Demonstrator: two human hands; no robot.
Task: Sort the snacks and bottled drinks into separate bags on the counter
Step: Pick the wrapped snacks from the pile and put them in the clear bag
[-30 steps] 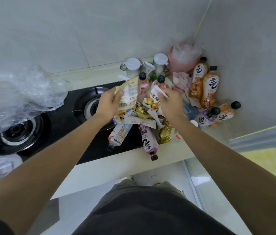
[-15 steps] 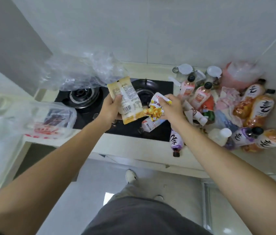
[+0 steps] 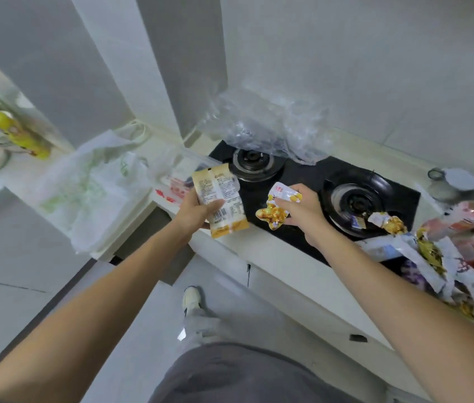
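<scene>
With both grips full, left hand (image 3: 198,212) clutching pouch (image 3: 220,200), right hand (image 3: 300,209) pinching packet (image 3: 277,209) over hob (image 3: 302,175), you've white bag (image 3: 93,190) left of hob; left hand's nearer.

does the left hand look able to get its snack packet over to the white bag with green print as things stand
Probably yes. The left hand grips the beige snack packet in open air, and the white bag with green print lies on the counter to its left with nothing between them. Whether the bag's mouth is open cannot be told.
</scene>
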